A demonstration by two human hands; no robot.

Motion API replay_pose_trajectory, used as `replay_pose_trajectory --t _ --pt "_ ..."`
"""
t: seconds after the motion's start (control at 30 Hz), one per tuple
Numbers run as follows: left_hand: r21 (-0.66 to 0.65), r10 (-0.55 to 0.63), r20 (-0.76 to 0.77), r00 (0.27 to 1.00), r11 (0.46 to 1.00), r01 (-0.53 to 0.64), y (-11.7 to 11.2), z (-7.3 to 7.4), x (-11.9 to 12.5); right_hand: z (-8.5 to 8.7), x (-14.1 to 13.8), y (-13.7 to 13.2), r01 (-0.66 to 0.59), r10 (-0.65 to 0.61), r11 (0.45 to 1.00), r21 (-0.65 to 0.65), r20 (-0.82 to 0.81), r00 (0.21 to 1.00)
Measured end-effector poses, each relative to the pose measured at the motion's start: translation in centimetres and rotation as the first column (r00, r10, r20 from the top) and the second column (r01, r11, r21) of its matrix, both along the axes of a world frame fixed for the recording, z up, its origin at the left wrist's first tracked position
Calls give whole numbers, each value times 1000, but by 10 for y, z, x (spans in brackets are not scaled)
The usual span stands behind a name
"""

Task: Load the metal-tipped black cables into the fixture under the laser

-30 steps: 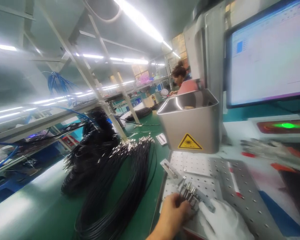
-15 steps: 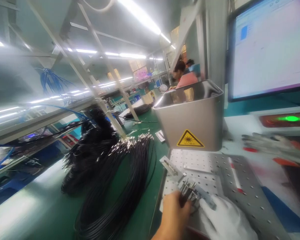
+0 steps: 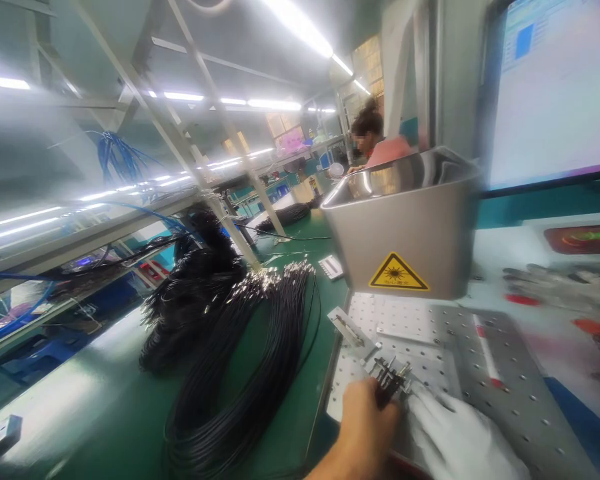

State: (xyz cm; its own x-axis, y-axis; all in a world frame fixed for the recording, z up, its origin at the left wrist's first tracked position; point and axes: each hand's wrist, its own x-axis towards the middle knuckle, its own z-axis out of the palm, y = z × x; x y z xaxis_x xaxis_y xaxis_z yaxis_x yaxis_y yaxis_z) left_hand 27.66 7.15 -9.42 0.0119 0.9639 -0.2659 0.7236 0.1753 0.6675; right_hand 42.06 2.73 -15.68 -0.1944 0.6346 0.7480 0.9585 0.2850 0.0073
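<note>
My bare left hand (image 3: 366, 421) is closed around a bundle of black cable ends with silvery metal connectors (image 3: 391, 375). The bundle is over a perforated metal plate (image 3: 425, 360). Right beside it is my right hand (image 3: 463, 430) in a white glove, its fingertips bent in against the connectors. Whatever lies between those gloved fingers is hidden. A narrow metal fixture strip (image 3: 349, 328) runs slantwise from the upper left toward both hands. To the left, a large looped bundle of black cables (image 3: 280, 333) lies with its metal ends grouped at the top.
A steel box (image 3: 405, 230) with a yellow laser warning sign stands behind the plate. A red and white pen (image 3: 487, 352) lies on the plate's right part. More black cables (image 3: 195, 300) are heaped on the green table (image 3: 105, 413). A monitor (image 3: 555, 100) is at right; a person (image 3: 380, 143) sits beyond.
The view has turned slightly left, so most things appear further right. The gloved fingers have shifted a little along the connectors, while my left hand keeps its hold on the bundle.
</note>
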Motion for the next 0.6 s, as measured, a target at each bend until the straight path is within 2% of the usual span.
replay_pose_trajectory --t 0.13,0.43,0.6 --pt "-13 -11 18 1000 1000 11 1 0 0 -3 2 2 11 -10 999 -38 19 1000" --pt "-59 1 43 999 998 2 0 11 -6 7 0 6 -46 44 998 -41 -47 998" --pt "-55 -23 54 998 998 26 3 9 -7 0 1 3 -36 35 999 -26 -41 999"
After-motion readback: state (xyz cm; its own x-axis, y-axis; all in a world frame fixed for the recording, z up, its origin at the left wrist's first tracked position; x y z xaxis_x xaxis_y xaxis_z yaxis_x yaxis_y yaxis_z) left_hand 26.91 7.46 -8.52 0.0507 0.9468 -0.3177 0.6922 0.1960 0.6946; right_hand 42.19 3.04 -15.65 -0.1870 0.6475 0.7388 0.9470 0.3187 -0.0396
